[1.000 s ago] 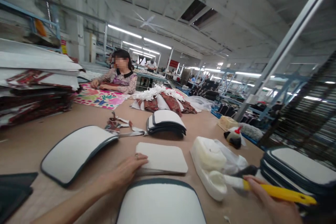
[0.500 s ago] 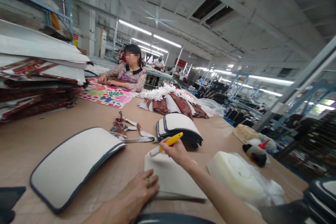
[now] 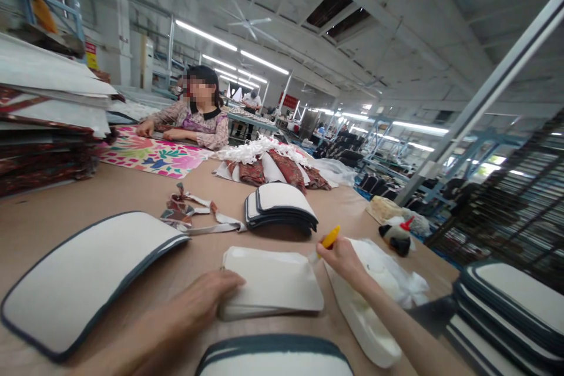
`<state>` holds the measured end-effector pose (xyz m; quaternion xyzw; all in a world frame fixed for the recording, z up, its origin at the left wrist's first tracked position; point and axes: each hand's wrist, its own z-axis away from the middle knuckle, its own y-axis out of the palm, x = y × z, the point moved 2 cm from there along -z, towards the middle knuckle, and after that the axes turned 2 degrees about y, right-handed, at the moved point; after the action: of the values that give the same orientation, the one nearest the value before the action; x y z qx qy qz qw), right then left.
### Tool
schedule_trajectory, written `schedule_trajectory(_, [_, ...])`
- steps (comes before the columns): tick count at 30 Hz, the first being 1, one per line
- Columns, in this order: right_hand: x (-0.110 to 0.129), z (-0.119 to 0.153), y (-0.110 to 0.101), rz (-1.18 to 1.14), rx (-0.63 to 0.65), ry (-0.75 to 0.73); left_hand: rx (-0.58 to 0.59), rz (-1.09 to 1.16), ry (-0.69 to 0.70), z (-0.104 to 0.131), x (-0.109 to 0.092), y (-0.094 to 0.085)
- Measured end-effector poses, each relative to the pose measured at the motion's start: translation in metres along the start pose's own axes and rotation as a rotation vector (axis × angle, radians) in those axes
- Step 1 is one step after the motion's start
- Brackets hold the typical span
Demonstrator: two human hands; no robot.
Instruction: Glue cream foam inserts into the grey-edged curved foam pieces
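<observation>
In the head view my right hand (image 3: 341, 255) grips a paintbrush (image 3: 329, 237) by its yellow handle, the pale bristle end pointing down at the right edge of a stack of off-white panels (image 3: 273, 279). My left hand (image 3: 215, 291) holds the left edge of that stack, one digit lying on top; its other fingers are mostly hidden. A wet-looking sheen shows along the top panel's far edge. Beside my right forearm is a white plastic container (image 3: 370, 323), partly covered by a clear bag. Dark-edged curved white pads (image 3: 277, 358) lie directly in front of me.
A large dark-bordered pad (image 3: 97, 276) lies left, a stack of smaller pads (image 3: 282, 205) behind, more pads (image 3: 520, 299) at right. Fabric strips (image 3: 189, 211), a red-tipped bottle (image 3: 399, 236) and fabric bundles (image 3: 273, 167) lie farther back. Another person (image 3: 205, 111) works across the table.
The brush in my right hand has moved from the panels' far left corner to their right edge. My left hand has shifted to the stack's left edge. The view has turned right.
</observation>
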<state>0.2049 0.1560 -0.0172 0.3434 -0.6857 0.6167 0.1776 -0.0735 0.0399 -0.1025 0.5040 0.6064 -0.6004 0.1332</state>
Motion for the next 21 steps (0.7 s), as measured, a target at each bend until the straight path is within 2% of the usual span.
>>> schedule_trajectory(3, [0.040, 0.016, 0.031, -0.087, 0.143, -0.042, -0.038, 0.269, -0.169, -0.012, 0.012, -0.018])
schedule_trajectory(6, [0.082, 0.032, 0.075, -0.176, 0.341, -0.094, 0.006, 0.355, -0.192, -0.019, 0.023, -0.023])
schedule_trajectory(8, [0.097, 0.040, 0.095, -0.207, 0.432, -0.111, 0.026, 0.385, -0.200, -0.019, 0.025, -0.022])
schedule_trajectory(10, [0.097, 0.043, 0.102, -0.217, 0.462, -0.116, 0.034, 0.386, -0.207, -0.018, 0.024, -0.018])
schedule_trajectory(13, [0.068, 0.042, 0.081, -0.185, 0.396, -0.088, 0.022, 0.344, -0.219, -0.019, 0.025, -0.015])
schedule_trajectory(15, [0.039, 0.042, 0.051, -0.141, 0.318, -0.051, 0.019, 0.294, -0.222, -0.023, 0.024, -0.017])
schedule_trajectory(17, [0.014, 0.044, 0.016, -0.088, 0.235, -0.012, 0.024, 0.232, -0.219, -0.026, 0.015, -0.022])
schedule_trajectory(19, [0.000, 0.050, -0.015, -0.047, 0.155, 0.018, 0.007, 0.158, -0.205, -0.025, -0.008, -0.026])
schedule_trajectory(21, [0.003, 0.059, -0.036, -0.043, 0.100, 0.023, -0.027, 0.082, -0.164, -0.012, -0.046, -0.022])
